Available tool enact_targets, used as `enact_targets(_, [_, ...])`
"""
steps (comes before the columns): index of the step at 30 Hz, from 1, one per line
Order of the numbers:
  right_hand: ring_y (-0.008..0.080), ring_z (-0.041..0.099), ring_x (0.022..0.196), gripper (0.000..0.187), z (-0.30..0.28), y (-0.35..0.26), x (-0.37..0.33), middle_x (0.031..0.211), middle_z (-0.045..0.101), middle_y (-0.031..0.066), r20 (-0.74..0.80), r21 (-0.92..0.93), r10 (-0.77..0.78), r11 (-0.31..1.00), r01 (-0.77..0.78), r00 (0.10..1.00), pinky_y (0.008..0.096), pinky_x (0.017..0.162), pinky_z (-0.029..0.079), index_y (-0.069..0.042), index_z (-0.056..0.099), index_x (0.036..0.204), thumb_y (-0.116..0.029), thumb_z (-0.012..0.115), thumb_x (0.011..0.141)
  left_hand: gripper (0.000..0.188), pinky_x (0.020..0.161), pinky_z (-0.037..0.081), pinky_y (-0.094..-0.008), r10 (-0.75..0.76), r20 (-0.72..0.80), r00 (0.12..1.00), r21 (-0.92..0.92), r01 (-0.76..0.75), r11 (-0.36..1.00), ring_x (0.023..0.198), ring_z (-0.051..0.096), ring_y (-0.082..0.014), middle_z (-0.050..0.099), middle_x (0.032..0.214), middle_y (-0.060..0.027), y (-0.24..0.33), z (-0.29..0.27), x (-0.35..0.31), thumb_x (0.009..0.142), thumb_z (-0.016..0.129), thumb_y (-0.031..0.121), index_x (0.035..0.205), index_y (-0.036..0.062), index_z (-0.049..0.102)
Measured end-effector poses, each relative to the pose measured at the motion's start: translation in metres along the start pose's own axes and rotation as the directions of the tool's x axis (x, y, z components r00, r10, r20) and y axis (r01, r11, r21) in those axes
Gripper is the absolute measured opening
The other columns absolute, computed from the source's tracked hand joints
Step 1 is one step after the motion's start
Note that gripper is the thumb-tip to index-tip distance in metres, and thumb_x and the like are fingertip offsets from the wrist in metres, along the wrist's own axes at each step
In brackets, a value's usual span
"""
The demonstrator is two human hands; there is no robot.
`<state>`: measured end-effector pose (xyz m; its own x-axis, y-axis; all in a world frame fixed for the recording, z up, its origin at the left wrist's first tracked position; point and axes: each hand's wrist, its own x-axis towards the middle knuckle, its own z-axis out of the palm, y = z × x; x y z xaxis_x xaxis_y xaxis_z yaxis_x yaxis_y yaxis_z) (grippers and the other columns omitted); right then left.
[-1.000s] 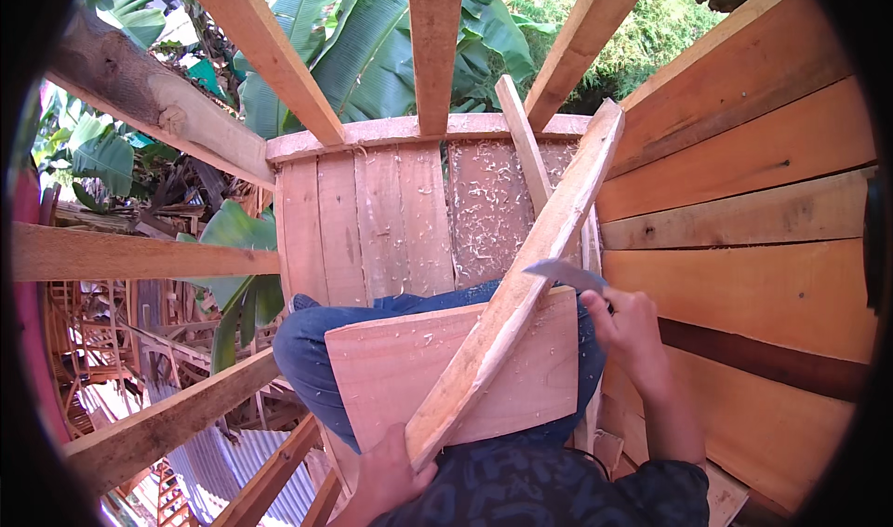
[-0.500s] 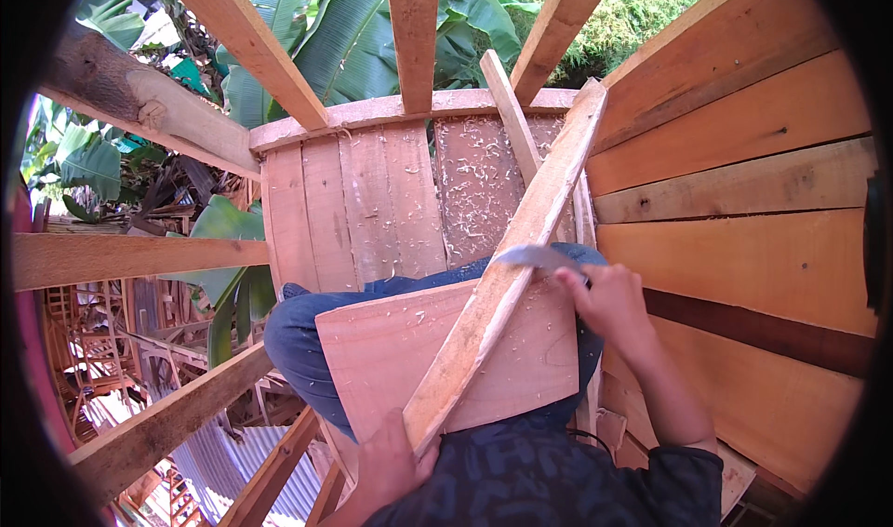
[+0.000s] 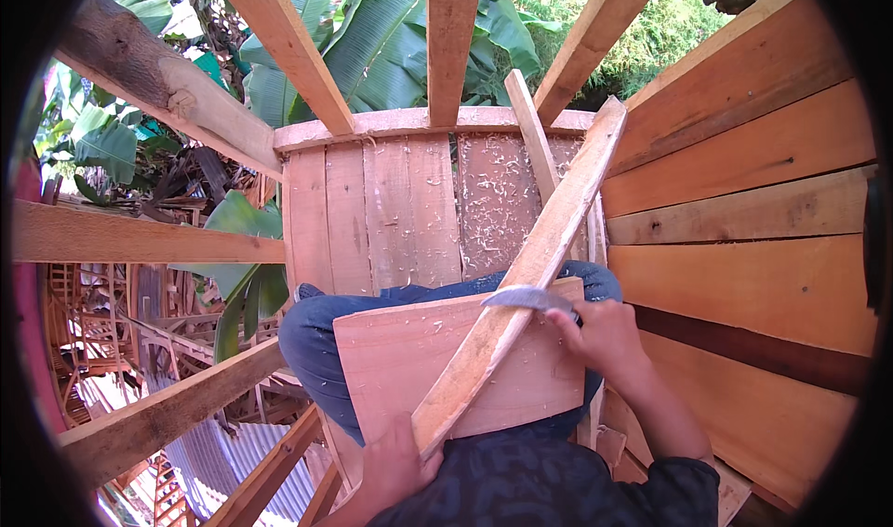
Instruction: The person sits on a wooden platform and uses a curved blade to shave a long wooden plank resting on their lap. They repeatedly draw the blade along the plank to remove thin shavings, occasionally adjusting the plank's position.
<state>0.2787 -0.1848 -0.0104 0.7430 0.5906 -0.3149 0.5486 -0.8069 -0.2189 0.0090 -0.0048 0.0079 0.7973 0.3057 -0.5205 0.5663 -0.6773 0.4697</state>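
Observation:
A long, rough-edged wooden strip [image 3: 502,327] lies slantwise across a flat board [image 3: 400,341] resting on my lap. Its near end is gripped by my left hand [image 3: 395,462], fingers closed around it. My right hand [image 3: 605,333] is wrapped round the handle of a knife, mostly hidden by the fingers. The curved grey knife blade [image 3: 526,297] crosses the strip around its middle and appears to touch its face. Small shavings dot the board.
Curled shavings lie on the plank floor [image 3: 391,211] beyond my knees. A thin stick [image 3: 532,132] leans against the front rail [image 3: 391,122]. Wooden slats surround me, with a plank wall [image 3: 744,276] at right. Banana leaves [image 3: 372,43] hang outside; corrugated sheeting [image 3: 270,462] shows below left.
My right hand has drawn the knife along the strip toward me. My left hand keeps its grip on the near end. The whole view has shifted slightly.

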Motion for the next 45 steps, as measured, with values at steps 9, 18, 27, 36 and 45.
enact_targets(9, [0.0412,0.064,0.068,0.060,-0.004,0.005,0.006,0.063,0.062,0.0224,-0.043,0.108,0.037,0.994,-0.032,0.998,0.0464,0.062,0.051,0.000,0.069,0.076,-0.055,0.053,0.089,0.059,0.056,0.051,-0.0452,0.015,-0.025,1.000,-0.005,-0.015,1.000,0.066,0.064,-0.0350,0.060,0.074,-0.0185,0.003,-0.002,0.004,0.073,0.075,0.031,0.109,-0.0035,0.044])
enact_targets(18, [0.0391,0.063,0.060,0.053,0.006,0.012,0.014,0.060,0.061,0.0207,-0.196,0.222,0.018,0.975,0.027,0.980,0.0457,0.058,0.051,-0.001,0.067,0.070,-0.050,0.057,0.090,0.061,0.055,0.051,-0.0444,0.023,-0.019,1.000,0.002,-0.023,1.000,0.067,0.065,-0.0341,0.058,0.077,-0.0169,-0.002,-0.002,0.002,0.070,0.076,0.031,0.109,-0.0036,0.045])
enact_targets(27, [0.0390,0.064,0.061,0.052,-0.001,0.023,0.023,0.061,0.060,0.0227,-0.119,0.257,0.112,0.963,-0.078,0.987,0.0460,0.058,0.051,-0.002,0.070,0.078,-0.050,0.055,0.090,0.063,0.056,0.052,-0.0443,0.006,0.011,1.000,-0.001,-0.006,1.000,0.068,0.065,-0.0335,0.058,0.079,-0.0166,0.001,-0.006,0.003,0.069,0.077,0.031,0.110,-0.0039,0.044])
enact_targets(36, [0.0398,0.062,0.060,0.051,-0.025,0.068,0.057,0.058,0.057,0.0226,-0.137,0.408,0.304,0.885,-0.226,0.943,0.0467,0.056,0.048,-0.001,0.065,0.071,-0.046,0.053,0.092,0.066,0.058,0.052,-0.0438,0.017,0.035,0.999,-0.073,-0.014,0.997,0.072,0.066,-0.0343,0.059,0.083,-0.0179,-0.014,0.007,0.000,0.068,0.078,0.031,0.113,-0.0045,0.044])
enact_targets(45, [0.0422,0.061,0.063,0.048,-0.006,0.025,0.022,0.060,0.058,0.0225,-0.101,0.165,0.111,0.982,-0.094,0.989,0.0483,0.057,0.046,0.000,0.065,0.075,-0.043,0.053,0.093,0.064,0.056,0.052,-0.0423,0.013,-0.033,0.999,-0.012,-0.013,1.000,0.069,0.066,-0.0334,0.059,0.085,-0.0167,-0.007,0.001,-0.002,0.070,0.077,0.033,0.111,-0.0050,0.048])
